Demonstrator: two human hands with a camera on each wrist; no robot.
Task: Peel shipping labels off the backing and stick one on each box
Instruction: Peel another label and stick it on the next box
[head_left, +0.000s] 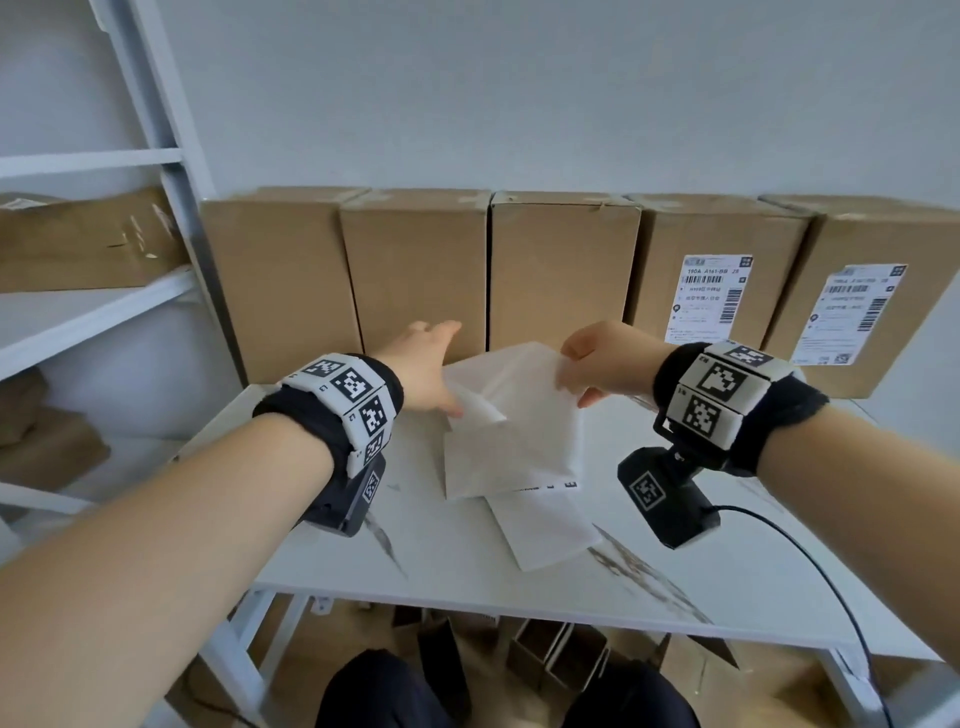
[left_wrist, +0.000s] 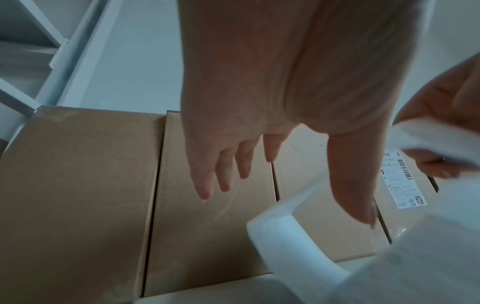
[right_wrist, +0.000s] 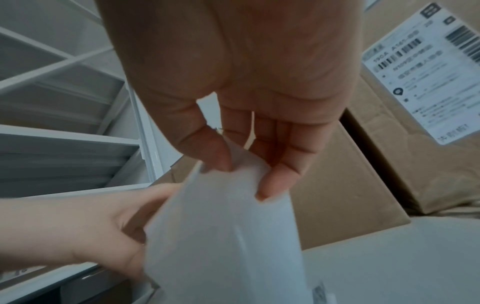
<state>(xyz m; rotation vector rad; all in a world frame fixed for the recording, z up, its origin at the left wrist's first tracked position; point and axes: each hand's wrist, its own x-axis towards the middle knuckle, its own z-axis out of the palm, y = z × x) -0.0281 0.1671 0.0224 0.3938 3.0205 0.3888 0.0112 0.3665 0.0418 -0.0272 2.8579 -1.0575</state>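
Note:
Five brown boxes stand in a row at the back of the white table (head_left: 467, 561). The three on the left, such as the middle box (head_left: 561, 265), have bare fronts. The fourth carries a shipping label (head_left: 709, 296) and so does the fifth, its label (head_left: 852, 312) slightly askew. My right hand (head_left: 587, 358) pinches the top corner of a white label sheet (head_left: 514, 415) between thumb and fingers (right_wrist: 272, 185). My left hand (head_left: 426, 364) is spread flat in front of the second box (head_left: 415, 270), thumb (left_wrist: 355, 195) by the sheet's curled edge (left_wrist: 285, 236).
Another white sheet (head_left: 545, 530) lies flat on the table nearer to me. White metal shelving (head_left: 93, 312) with a flat carton (head_left: 88, 244) stands at the left. A black cable (head_left: 831, 582) runs off the table's right front. Small boxes sit on the floor beneath.

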